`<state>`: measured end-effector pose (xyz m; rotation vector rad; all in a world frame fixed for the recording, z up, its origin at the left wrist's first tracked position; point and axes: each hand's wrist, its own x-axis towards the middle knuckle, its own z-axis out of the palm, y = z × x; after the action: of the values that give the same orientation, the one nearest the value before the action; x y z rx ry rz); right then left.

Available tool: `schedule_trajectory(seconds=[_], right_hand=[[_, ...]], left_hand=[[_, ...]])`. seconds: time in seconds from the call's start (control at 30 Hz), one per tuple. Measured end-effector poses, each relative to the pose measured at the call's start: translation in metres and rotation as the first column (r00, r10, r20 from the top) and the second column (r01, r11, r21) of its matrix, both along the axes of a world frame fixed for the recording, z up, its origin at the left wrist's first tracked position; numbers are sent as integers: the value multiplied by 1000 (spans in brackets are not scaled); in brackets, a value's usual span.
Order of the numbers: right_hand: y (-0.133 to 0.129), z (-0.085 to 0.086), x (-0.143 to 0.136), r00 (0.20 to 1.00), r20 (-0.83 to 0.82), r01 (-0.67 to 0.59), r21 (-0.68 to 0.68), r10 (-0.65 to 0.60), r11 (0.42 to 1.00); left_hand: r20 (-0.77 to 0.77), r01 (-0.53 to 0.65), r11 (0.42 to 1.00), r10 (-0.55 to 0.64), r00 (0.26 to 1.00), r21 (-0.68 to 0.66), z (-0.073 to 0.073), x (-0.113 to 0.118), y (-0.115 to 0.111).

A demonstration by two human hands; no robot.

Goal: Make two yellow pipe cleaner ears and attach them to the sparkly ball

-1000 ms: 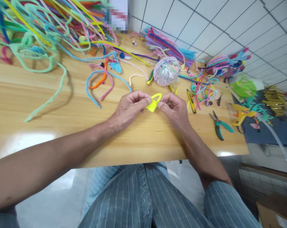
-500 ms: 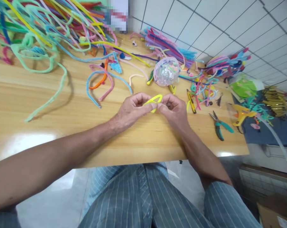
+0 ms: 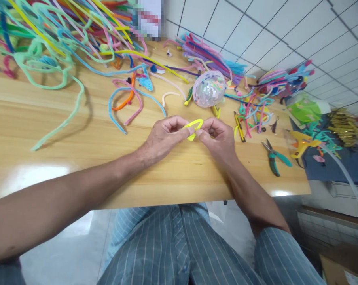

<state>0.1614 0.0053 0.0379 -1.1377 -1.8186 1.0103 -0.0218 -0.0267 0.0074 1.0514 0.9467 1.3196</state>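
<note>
A yellow pipe cleaner (image 3: 199, 122), bent into a small loop with a bunched lower part, is held between my two hands above the table's near half. My left hand (image 3: 169, 136) pinches its left side between thumb and fingers. From the right, my right hand (image 3: 218, 136) pinches the other side, the thumbs almost meeting. My fingers hide part of the yellow piece. Just beyond them sits a clear plastic dome (image 3: 209, 90) with small coloured bits in it.
Tangled pipe cleaners (image 3: 57, 43) cover the back left of the wooden table (image 3: 107, 182). Blue, pink and orange pieces (image 3: 140, 101) lie left of my hands. To the right are a yellow cutter knife (image 3: 239, 126), teal-handled pliers (image 3: 275, 157) and a yellow glue gun (image 3: 305, 143).
The yellow loop has turned slightly and looks a little narrower between my fingertips. Both hands stay in nearly the same place; the view has shifted very slightly.
</note>
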Motion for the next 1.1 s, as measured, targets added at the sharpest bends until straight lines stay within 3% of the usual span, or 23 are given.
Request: schedule_trajectory(seconds=[0.67,1.1], right_hand=[[2,0,1,1000,12,-28,-27,29,999],[1,-2,0,1000,6,-23,29,23,999]], left_hand=[[-19,-57,996,56,998,-74,4,0,1],[-59,12,999,-14,998,-31,3,-1,3]])
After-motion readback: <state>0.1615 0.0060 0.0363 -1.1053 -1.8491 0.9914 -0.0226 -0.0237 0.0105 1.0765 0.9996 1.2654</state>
